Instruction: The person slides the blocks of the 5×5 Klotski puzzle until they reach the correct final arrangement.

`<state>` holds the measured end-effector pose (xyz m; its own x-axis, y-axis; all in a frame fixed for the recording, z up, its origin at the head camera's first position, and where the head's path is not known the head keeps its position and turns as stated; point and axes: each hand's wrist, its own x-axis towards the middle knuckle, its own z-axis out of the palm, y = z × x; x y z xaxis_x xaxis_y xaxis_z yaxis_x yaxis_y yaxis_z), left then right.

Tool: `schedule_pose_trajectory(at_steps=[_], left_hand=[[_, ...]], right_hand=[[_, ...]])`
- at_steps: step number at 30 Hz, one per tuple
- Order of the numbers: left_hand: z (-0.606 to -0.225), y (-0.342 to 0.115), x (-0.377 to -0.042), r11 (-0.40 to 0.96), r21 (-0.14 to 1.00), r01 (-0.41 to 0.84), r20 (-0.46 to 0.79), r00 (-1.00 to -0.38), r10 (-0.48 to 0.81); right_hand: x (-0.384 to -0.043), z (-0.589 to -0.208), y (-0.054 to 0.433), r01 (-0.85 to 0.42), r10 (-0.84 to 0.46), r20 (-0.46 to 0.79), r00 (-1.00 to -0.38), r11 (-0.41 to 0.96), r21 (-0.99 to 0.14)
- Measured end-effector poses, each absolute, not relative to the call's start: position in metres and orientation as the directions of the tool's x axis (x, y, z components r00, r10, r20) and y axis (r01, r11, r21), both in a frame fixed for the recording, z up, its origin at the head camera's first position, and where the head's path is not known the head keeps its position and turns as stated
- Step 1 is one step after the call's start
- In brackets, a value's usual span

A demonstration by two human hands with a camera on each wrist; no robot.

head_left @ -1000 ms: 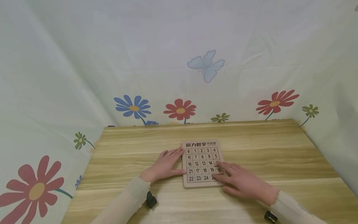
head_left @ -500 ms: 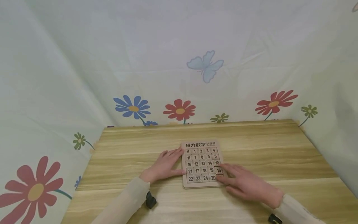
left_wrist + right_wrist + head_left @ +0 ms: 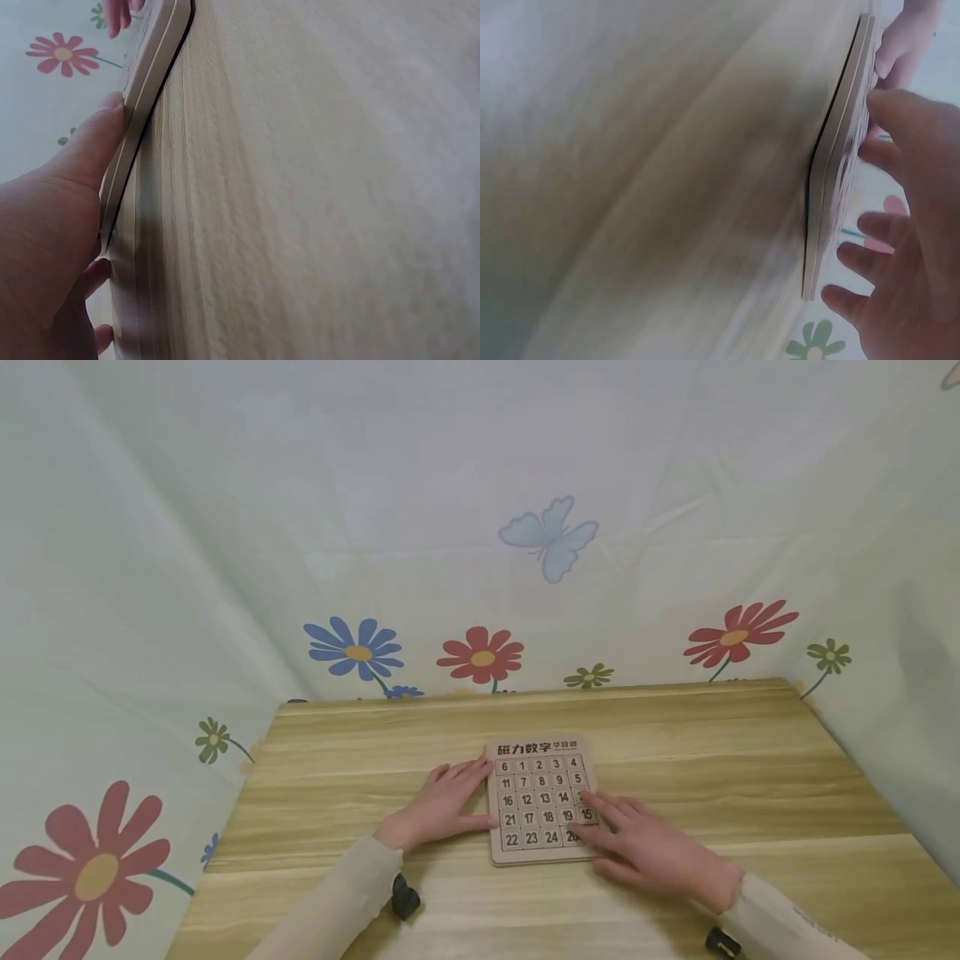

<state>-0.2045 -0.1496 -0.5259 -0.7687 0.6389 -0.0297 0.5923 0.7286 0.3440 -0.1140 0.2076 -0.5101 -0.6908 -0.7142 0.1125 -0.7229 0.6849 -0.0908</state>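
Note:
A light wooden sliding number puzzle (image 3: 540, 853) lies flat on the table, with rows of numbered tiles and dark lettering along its top. My left hand (image 3: 435, 802) rests at its left edge. The left thumb (image 3: 94, 142) touches the rim in the left wrist view, and the fingers are extended. My right hand (image 3: 660, 852) reaches over the right side of the board, fingers loosely spread above the lower right tiles. Its fingertips cover part of tile 20 and the tile above 15, and hide the bottom right corner. Contact with a tile cannot be made out.
The wood-grain table (image 3: 360, 735) extends around the board on every side. Behind it and at both sides hangs a pale cloth (image 3: 420, 568) printed with flowers and a butterfly. A black wrist camera (image 3: 405, 896) sits under the left sleeve.
My right hand drew back toward the board's right edge, uncovering tiles 10 and 20, then came left over them again. My left hand and the board stay in place.

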Motion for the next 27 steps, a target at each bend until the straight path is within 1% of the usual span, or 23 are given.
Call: schedule_pose_trajectory(at_steps=[2,4,10,13,15,19,23,25,27], left_hand=[[-0.526,-0.15,-0.204,0.73,0.343,0.591,-0.032,-0.77,0.637],[-0.527,-0.15,-0.205,0.728,0.347,0.592,-0.024,-0.77,0.638],[-0.528,-0.15,-0.206,0.735,0.343,0.585,-0.035,-0.774,0.632],[-0.528,-0.15,-0.205,0.734,0.343,0.586,-0.035,-0.773,0.634],[-0.526,-0.151,-0.205,0.728,0.35,0.59,-0.025,-0.771,0.637],[-0.525,-0.15,-0.204,0.729,0.353,0.587,-0.03,-0.771,0.636],[-0.526,-0.15,-0.203,0.731,0.351,0.585,-0.032,-0.773,0.633],[-0.526,-0.15,-0.203,0.728,0.352,0.588,-0.026,-0.772,0.636],[-0.526,-0.15,-0.203,0.725,0.354,0.59,-0.021,-0.77,0.637]], right_hand=[[-0.112,-0.51,0.206,-0.75,-0.739,0.127,-0.661,0.654,-0.098],[-0.111,-0.51,0.206,-0.764,-0.751,0.139,-0.646,0.638,-0.1],[-0.108,-0.507,0.215,-0.732,-0.722,0.124,-0.681,0.673,-0.108],[-0.108,-0.505,0.219,-0.738,-0.724,0.146,-0.674,0.67,-0.087],[-0.108,-0.504,0.216,-0.755,-0.736,0.18,-0.652,0.652,-0.068],[-0.11,-0.505,0.203,-0.803,-0.779,0.229,-0.583,0.595,-0.022],[-0.11,-0.508,0.187,-0.845,-0.827,0.222,-0.516,0.534,0.023],[-0.11,-0.51,0.182,-0.856,-0.841,0.212,-0.498,0.516,0.037],[-0.11,-0.511,0.181,-0.856,-0.844,0.202,-0.498,0.515,0.044]])
